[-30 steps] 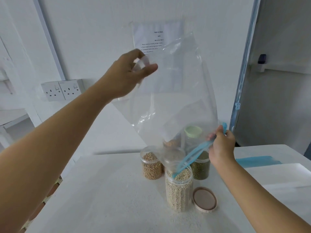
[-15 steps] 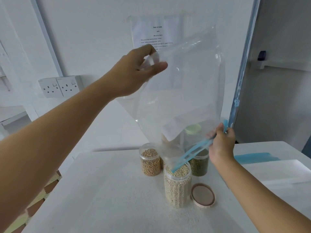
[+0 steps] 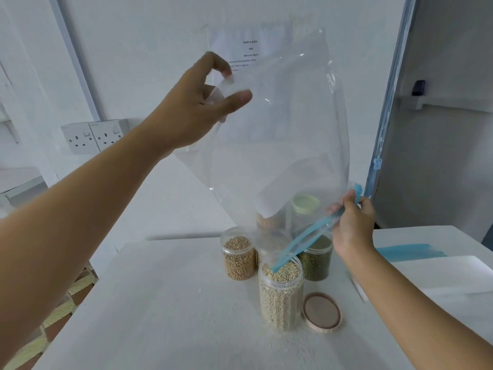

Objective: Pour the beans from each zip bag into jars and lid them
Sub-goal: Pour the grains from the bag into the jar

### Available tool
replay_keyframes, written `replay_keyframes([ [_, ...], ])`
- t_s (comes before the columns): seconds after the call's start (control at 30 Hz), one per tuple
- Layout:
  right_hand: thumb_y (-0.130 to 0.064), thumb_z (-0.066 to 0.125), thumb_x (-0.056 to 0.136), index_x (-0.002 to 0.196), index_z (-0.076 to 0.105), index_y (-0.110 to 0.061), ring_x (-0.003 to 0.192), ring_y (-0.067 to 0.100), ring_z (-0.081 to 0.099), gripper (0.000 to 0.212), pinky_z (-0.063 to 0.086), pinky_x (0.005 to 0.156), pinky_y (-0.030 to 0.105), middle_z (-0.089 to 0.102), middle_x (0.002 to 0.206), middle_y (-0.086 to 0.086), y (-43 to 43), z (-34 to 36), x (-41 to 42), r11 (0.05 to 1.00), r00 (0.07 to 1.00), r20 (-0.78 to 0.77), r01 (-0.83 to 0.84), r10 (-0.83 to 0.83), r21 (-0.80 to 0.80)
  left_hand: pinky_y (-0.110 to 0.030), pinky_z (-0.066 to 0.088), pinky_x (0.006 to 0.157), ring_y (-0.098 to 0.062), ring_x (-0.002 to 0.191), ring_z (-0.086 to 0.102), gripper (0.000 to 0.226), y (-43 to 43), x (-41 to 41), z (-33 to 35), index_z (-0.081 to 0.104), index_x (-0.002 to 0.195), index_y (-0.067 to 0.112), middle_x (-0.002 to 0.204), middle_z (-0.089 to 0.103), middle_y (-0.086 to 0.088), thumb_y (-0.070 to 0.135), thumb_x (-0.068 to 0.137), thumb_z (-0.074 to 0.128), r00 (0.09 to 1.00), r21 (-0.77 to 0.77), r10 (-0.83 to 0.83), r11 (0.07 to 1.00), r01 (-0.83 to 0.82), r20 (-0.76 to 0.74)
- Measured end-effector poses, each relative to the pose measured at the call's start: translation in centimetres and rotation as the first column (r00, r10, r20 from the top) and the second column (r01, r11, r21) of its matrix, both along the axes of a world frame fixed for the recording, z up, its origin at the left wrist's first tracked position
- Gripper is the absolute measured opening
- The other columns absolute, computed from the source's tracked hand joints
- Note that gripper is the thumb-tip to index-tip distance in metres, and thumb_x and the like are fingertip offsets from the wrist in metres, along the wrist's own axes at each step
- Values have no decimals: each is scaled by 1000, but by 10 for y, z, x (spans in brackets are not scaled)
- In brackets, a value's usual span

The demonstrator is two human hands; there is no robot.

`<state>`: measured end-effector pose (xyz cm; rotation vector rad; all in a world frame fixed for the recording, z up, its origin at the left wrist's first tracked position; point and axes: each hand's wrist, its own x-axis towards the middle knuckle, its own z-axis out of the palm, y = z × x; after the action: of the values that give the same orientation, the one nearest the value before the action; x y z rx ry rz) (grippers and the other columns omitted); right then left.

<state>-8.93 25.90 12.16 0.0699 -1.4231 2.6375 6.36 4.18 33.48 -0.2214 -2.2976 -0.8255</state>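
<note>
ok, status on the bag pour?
Left hand pinches zip bag corner high. Right hand grips its blue zip end. Bag looks empty, mouth at open front jar; lid lies beside it.

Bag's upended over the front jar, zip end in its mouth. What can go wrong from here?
1. The blue zip end of the zip bag dips into the front jar, which is full nearly to its rim. Dragging the zip out sideways may flick beans onto the table or tip the jar.
2. The tan-bean jar right beside it stands unlidded. Stray beans shaken from the bag could drop in and mix.
</note>
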Motion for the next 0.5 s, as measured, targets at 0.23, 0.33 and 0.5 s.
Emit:
replay_keyframes([
  [0.23,-28,47,109,82,45,-16,52,11,48,30,47,69,33,51,51,-9,0,7,-5,1000,1000,-3,-24,24,-1,-20,48,58,-13,53,56,55,-12,7,-2,52,86,-7,69,70,-6,41,88,79,997,43,36,999,-33,-74],
  [0.33,-28,46,109,83,45,-16,53,13,48,29,47,70,33,52,51,-9,0,9,-6,1000,1000,-27,-6,6,19,-13,45,56,-8,54,59,48,-23,13,-2,66,82,-7,66,72,4,38,86,81,995,69,57,996,-51,-78],
  [0.5,-26,44,110,83,44,-17,55,14,46,28,48,68,32,48,60,-2,-6,6,-7,999,999,-34,1,0,40,-14,45,63,-6,59,54,42,-26,18,-11,72,88,-6,72,74,6,35,88,78,996,88,22,996,-14,-86],
])
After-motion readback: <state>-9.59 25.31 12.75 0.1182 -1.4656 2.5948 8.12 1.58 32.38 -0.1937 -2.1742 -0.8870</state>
